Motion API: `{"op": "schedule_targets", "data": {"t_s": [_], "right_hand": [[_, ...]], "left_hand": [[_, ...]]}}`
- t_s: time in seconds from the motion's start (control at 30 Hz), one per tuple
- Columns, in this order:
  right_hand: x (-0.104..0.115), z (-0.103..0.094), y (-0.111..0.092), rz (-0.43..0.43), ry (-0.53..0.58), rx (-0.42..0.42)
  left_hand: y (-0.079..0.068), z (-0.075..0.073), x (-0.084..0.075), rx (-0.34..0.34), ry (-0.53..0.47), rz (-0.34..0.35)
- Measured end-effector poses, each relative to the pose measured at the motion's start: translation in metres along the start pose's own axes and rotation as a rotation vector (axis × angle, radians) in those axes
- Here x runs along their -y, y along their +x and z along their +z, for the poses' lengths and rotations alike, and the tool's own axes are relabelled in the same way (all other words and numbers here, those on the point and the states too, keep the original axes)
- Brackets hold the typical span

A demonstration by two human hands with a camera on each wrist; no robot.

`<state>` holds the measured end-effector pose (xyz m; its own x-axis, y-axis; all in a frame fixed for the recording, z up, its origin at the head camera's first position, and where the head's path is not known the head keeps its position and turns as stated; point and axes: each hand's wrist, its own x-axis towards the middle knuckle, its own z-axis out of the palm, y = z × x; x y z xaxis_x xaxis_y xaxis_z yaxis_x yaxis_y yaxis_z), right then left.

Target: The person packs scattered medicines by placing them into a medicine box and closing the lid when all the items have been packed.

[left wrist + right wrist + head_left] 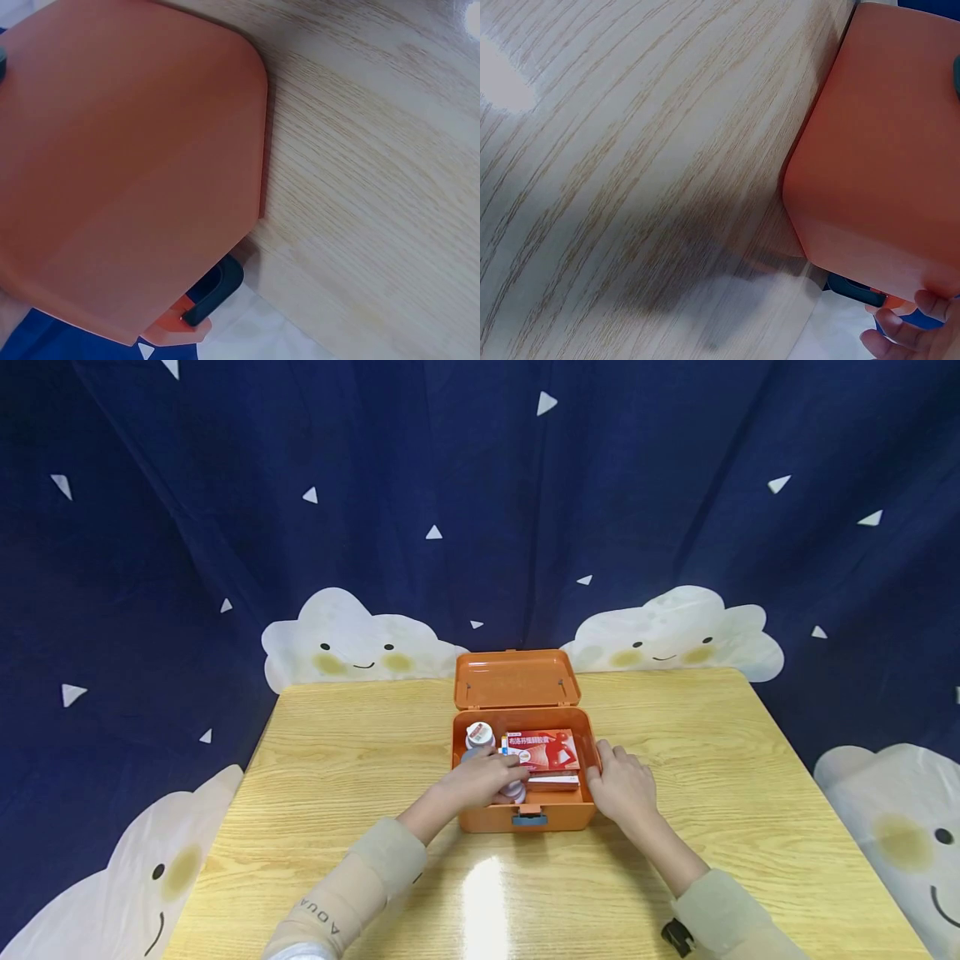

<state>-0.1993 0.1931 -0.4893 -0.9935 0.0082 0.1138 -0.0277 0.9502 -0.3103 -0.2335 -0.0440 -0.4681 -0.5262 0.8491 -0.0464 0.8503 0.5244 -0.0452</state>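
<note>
An orange medicine box (487, 818) stands on the table with its lid (517, 683) tipped back. My left hand (480, 779) reaches over the front left rim into it, thumb and fingers around a white bottle (513, 791), largely covered by the hand. My right hand (624, 785) holds the box's right rim; its fingertips show beside the box wall in the right wrist view. Inside lie a red and white medicine carton (543, 750), another white carton (553, 782) in front of it and a white-capped bottle (480, 734) at the back left. The left wrist view shows the box's outside (142, 165).
The box stands near the far middle of the wood-grain table (337, 735). Behind it hangs a dark blue curtain (487, 485) with white triangles and smiling clouds. A dark latch (529, 819) sits on the box front. Light glares off the tabletop in front of it.
</note>
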Motion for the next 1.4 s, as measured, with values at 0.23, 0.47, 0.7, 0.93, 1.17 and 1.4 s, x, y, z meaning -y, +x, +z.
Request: {"op": "schedule_targets", "data": {"t_s": [0.23, 0.47, 0.7, 0.93, 1.17, 1.4], "right_hand": [[0.0, 0.0, 0.0, 0.001, -0.005, 0.01], [0.0, 0.001, 0.0, -0.007, -0.007, -0.003], [0.0, 0.002, 0.0, -0.002, -0.005, 0.001], [0.0, 0.002, 0.0, -0.005, -0.003, 0.002], [0.0, 0.002, 0.0, -0.003, -0.004, 0.007], [0.0, 0.001, 0.0, -0.003, -0.009, 0.016]], "left_hand": [[0.002, 0.0, -0.001, 0.024, 0.029, 0.004], [0.004, 0.003, 0.001, 0.038, -0.002, -0.003], [0.004, 0.002, 0.002, 0.026, -0.004, 0.004], [0.004, -0.001, 0.005, 0.051, -0.033, -0.019], [0.002, -0.008, 0.016, -0.016, -0.286, -0.044], [0.005, -0.02, 0.033, -0.3, -0.543, -0.088]]}}
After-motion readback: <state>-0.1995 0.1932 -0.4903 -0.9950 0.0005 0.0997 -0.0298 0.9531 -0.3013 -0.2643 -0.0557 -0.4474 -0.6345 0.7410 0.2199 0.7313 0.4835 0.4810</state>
